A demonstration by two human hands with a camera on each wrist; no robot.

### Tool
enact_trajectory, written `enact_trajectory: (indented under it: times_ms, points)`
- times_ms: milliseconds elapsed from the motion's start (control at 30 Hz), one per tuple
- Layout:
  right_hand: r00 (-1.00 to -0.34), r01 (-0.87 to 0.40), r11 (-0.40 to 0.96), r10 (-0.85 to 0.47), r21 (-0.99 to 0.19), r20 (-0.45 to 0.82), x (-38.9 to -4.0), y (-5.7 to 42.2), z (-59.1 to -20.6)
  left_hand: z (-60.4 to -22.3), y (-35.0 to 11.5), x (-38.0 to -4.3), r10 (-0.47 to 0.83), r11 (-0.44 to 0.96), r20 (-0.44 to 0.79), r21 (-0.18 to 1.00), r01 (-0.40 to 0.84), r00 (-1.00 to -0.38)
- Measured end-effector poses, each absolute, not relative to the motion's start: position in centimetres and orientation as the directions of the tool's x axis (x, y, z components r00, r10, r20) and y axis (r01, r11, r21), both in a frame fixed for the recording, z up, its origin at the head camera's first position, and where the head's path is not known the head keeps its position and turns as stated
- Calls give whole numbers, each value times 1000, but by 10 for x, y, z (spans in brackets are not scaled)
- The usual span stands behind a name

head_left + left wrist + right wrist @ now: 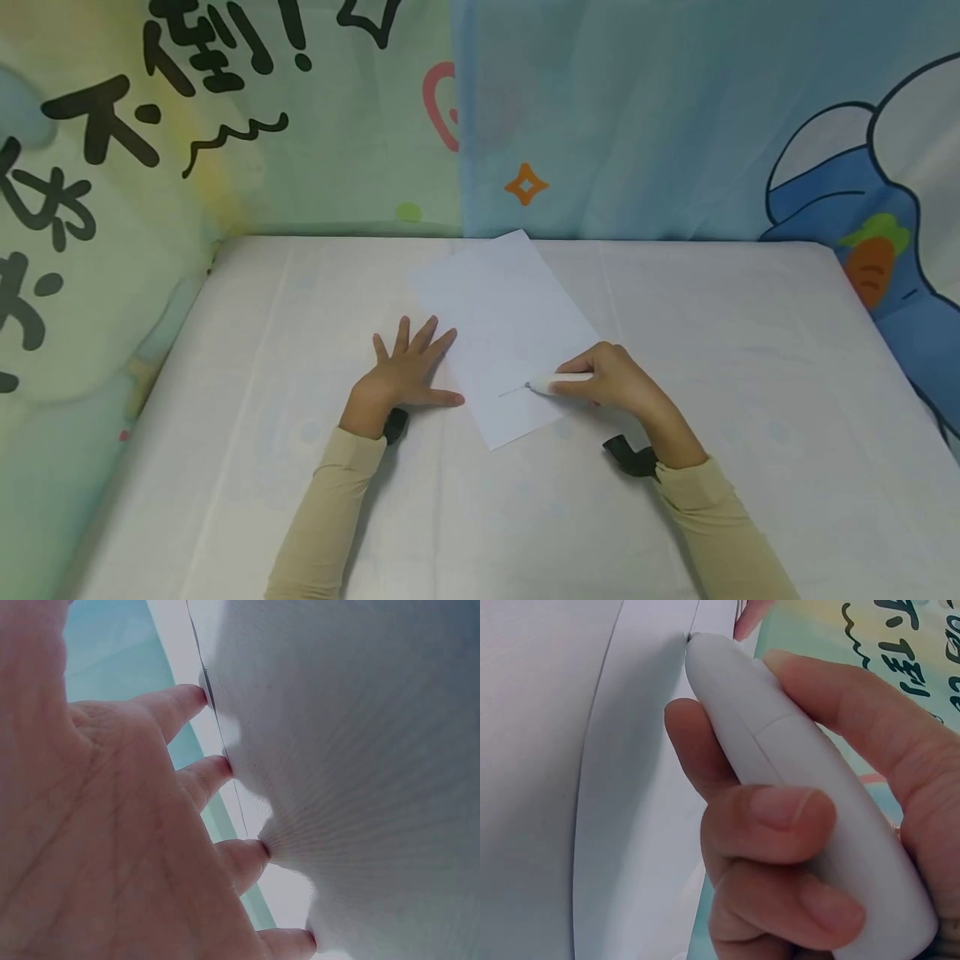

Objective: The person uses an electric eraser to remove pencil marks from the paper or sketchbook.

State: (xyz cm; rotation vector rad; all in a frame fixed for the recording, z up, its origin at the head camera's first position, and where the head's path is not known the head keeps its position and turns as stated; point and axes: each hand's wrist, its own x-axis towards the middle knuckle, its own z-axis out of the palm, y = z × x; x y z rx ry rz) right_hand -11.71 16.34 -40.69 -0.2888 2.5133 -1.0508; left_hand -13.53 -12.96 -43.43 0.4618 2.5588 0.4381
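Note:
A white sheet of paper (510, 317) lies at a slant on the white-covered table (300, 300). My right hand (611, 383) grips a thick white pen-shaped tool (810, 772), fingers curled round its body. The tool's small dark tip touches the paper, and a thin dark line (512, 392) runs leftward from it. Left of the sheet, my left hand (405, 375) is spread, palm down, thumb and index tip at the paper's left edge. In the left wrist view its fingertips (225, 766) press on the white surface, which puckers around them.
Behind the table hangs a printed cloth (637, 108) with cartoon figures and black characters. Another printed cloth (75, 467) borders the left side. Black straps (632, 457) sit at both wrists.

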Motion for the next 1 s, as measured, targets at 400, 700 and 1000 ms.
enact_trajectory:
  times_ms: [400, 700, 1000]
  points:
    - [-900, -31, 699, -331, -715, -284, -116, 163, -406, -431, -129, -134, 397, 890, -414, 393, 233, -819]
    - [-900, -21, 699, -325, -714, -292, -116, 162, -407, -435, -130, -135, 399, 889, -415, 393, 235, -817]
    - [-898, -25, 706, -327, -707, -295, -117, 162, -408, -435, -130, -136, 406, 885, -409, 400, 239, -817]
